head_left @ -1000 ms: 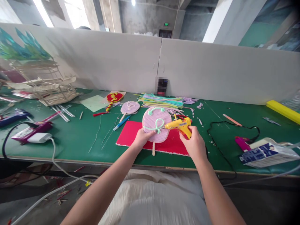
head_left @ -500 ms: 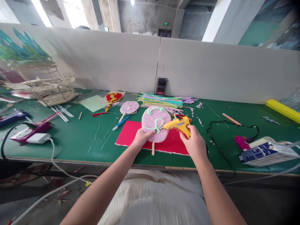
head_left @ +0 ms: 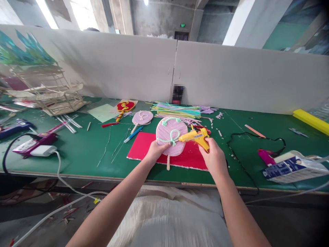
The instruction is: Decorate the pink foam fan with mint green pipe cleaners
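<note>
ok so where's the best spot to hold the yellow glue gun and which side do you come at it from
Probably the handle of the yellow glue gun, from the right, as the right hand has it: the handle drops from the rear, while the nozzle points left over the pink fan. Fingers are better kept off the nozzle, which could be hot.

At ten o'clock stood a stick frame (head_left: 73, 90) topped with teal spikes (head_left: 27, 46); at nine lay a purple power strip (head_left: 24, 148) with a white plug (head_left: 43, 151) in it. A yellow bar (head_left: 311, 122) lay at three, a carton (head_left: 293, 169) between three and four, and a green sign (head_left: 182, 25) glowed high at twelve.
</note>
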A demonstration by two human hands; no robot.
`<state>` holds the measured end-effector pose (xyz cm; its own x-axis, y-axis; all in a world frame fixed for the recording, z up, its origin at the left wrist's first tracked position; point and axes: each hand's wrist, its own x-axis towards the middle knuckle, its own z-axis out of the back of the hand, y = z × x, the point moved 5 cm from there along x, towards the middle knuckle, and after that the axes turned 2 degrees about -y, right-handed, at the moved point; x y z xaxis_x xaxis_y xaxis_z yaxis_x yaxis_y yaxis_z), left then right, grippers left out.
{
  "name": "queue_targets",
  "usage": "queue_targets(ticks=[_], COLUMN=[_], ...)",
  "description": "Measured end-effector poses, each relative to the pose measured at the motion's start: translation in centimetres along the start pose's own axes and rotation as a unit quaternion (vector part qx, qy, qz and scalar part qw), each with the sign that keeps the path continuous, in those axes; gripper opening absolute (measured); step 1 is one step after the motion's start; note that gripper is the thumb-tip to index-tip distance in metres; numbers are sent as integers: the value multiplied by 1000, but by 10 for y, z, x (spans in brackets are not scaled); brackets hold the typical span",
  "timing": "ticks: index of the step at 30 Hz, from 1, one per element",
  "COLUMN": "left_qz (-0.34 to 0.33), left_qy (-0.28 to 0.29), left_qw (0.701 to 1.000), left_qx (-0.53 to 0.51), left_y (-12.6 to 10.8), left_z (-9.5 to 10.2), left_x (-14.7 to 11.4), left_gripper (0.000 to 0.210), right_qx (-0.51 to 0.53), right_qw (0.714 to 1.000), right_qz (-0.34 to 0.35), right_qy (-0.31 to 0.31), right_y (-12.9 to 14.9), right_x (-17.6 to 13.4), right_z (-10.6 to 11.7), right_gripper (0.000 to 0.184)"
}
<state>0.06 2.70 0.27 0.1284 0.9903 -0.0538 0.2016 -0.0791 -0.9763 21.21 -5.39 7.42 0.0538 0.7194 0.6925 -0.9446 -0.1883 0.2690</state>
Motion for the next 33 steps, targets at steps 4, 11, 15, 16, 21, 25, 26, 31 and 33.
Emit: queue_targets(ticks=[4,11,15,16,21,25,26,31,33], left_qz=[2,-12,-17,-17,-20,-17,-17,-9,-3], left_qy=[-1,-18,-31,-33,-40,-43,-42,-48,-54], left_qw=[1000,999,999,999,998,998,998,998,998], left_qx=[2,25,34,35,39,36,35,31,27], left_y=[-1,-4,-4,-4,-7,-8,-8,-10,-10], left_z=[0,1,2,2,3,3,3,2,2], left_x=[-1,-3,-3,-3,-4,-5,-5,-6,-6], left_gripper=[52,50,49,49,49,48,48,47,48], right_qx=[4,14,27,28,37,41,41,23,-9], right_qw=[1000,1000,999,999,996,989,986,977,974], right_qz=[-9,-22,-34,-40,-77,-142,-161,-211,-228], right_qy=[7,10,16,18,9,-4,-4,-14,-14], right_y=[-1,0,1,0,-9,-18,-22,-49,-66], right_x=[0,-1,-3,-3,-5,-2,-1,1,-2], right_z=[0,1,2,2,3,8,9,5,0], right_gripper=[20,21,23,23,27,35,37,38,39])
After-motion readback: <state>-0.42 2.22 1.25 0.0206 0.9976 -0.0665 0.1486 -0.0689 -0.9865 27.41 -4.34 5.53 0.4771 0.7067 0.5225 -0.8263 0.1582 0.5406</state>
